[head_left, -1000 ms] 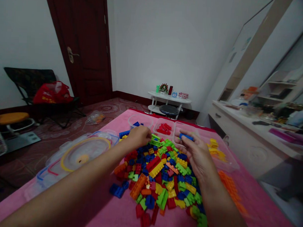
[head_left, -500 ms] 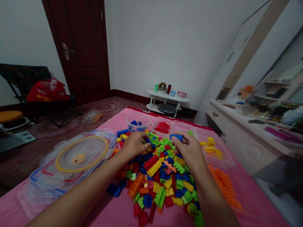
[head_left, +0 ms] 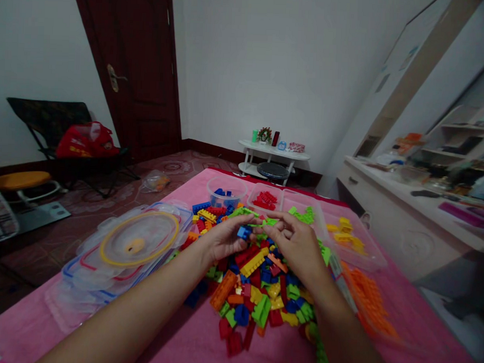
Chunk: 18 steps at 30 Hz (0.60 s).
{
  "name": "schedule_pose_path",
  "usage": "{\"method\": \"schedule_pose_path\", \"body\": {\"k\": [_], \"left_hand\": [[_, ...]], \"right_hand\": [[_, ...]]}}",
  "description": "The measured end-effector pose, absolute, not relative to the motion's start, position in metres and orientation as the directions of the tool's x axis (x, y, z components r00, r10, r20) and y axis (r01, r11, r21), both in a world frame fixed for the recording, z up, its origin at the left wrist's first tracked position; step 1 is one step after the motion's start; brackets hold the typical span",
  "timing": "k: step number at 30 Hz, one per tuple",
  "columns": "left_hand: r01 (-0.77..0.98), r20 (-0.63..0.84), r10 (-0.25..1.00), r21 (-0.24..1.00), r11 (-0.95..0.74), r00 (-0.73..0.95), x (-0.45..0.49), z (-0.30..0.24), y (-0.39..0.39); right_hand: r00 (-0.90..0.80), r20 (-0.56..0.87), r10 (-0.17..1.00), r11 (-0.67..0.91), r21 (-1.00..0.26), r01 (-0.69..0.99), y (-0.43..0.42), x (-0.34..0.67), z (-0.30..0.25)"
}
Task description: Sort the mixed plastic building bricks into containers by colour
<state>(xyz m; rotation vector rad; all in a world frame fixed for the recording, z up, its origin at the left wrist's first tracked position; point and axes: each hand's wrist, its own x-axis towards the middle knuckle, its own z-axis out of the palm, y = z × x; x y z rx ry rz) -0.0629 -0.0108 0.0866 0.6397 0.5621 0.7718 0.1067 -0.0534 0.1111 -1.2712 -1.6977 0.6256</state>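
Observation:
A blue building block rests in the curled fingers of my left hand, palm turned up over the heap. Close beside it, my right hand has its fingers bent together, their tips touching or almost touching the left fingertips. Whatever may be between those right fingertips I cannot make out against the green blocks behind. Under both hands spreads a heap of mixed building blocks in red, yellow, green, blue and orange.
Behind the heap stand a round tub with blue blocks and a box of red blocks. Green blocks, yellow blocks and orange blocks sit in containers to the right. Stacked lids lie left on the pink cloth.
My right hand has moved left to meet my left hand. The blue block it held no longer shows there; a blue block now shows in my left hand. The camera view has shifted slightly.

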Motion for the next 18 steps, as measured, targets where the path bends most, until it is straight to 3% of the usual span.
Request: {"method": "schedule_pose_path", "body": {"k": [3,5,7,9,13,16,18], "left_hand": [[-0.263,-0.151,0.889,0.922,0.284,0.431,-0.077,0.089,-0.001],[0.034,0.009,0.963,0.999,-0.019,0.27,-0.089,0.089,0.008],[0.404,0.157,0.96,0.882,-0.242,0.231,-0.1,0.088,0.015],[0.633,0.142,0.934,0.7,-0.329,0.329,-0.106,0.087,0.016],[0.757,-0.024,0.886,0.531,-0.38,0.462,-0.101,0.083,0.004],[0.791,0.038,0.879,0.419,-0.446,0.475,-0.092,0.078,-0.004],[0.781,0.081,0.874,0.416,-0.466,0.479,-0.089,0.076,-0.005]], "right_hand": [[-0.063,0.359,0.931,0.34,-0.793,0.505,-0.051,0.11,0.11],[-0.071,0.359,0.931,0.342,-0.784,0.518,-0.049,0.109,0.107],[-0.087,0.361,0.928,0.351,-0.774,0.527,-0.048,0.107,0.105],[-0.112,0.359,0.926,0.36,-0.76,0.54,-0.048,0.106,0.103],[-0.138,0.356,0.924,0.367,-0.733,0.573,-0.049,0.105,0.103],[-0.142,0.35,0.926,0.364,-0.726,0.584,-0.049,0.106,0.103],[-0.145,0.353,0.924,0.368,-0.723,0.585,-0.049,0.107,0.104]]}}
